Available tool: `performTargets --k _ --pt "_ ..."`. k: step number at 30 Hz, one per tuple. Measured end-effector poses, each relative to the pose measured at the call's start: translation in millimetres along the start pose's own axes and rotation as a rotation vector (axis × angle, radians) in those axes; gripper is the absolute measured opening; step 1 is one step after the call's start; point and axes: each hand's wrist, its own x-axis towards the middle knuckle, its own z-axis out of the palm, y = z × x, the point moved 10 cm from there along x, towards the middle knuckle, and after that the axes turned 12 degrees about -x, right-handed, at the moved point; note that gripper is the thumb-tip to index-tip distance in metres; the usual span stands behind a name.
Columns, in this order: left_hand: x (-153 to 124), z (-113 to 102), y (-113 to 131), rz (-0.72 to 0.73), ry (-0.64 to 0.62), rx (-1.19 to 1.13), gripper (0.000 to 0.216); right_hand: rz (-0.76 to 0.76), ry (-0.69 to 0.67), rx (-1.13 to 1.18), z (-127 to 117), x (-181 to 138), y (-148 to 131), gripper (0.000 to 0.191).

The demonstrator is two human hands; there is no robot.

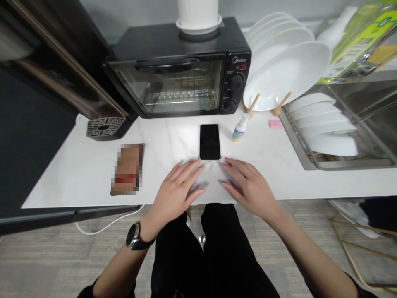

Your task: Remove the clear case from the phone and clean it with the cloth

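My left hand (176, 188) and my right hand (246, 184) lie flat, fingers stretched out, on a white cloth or tissue (212, 182) spread at the front edge of the white counter (80, 174). Both hands hold nothing. A black phone (210, 141) lies face up just beyond my fingertips. A small white dropper bottle (240, 128) stands to the right of the phone. A watch sits on my left wrist.
A black toaster oven (182, 72) stands at the back with a white pot on top. White plates (285, 66) lean in a rack at the right, above a metal drying tray (310, 163) with bowls. A brown blurred card (127, 169) lies left.
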Motion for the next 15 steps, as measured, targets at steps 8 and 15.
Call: performTargets --k 8,15 --pt "25.5 15.1 -10.8 -0.065 -0.078 0.036 0.07 -0.04 -0.038 -0.112 11.8 19.7 0.7 0.066" --pt "21.5 9.7 -16.2 -0.105 -0.07 0.009 0.07 -0.03 -0.021 -0.124 3.0 19.8 5.0 0.063"
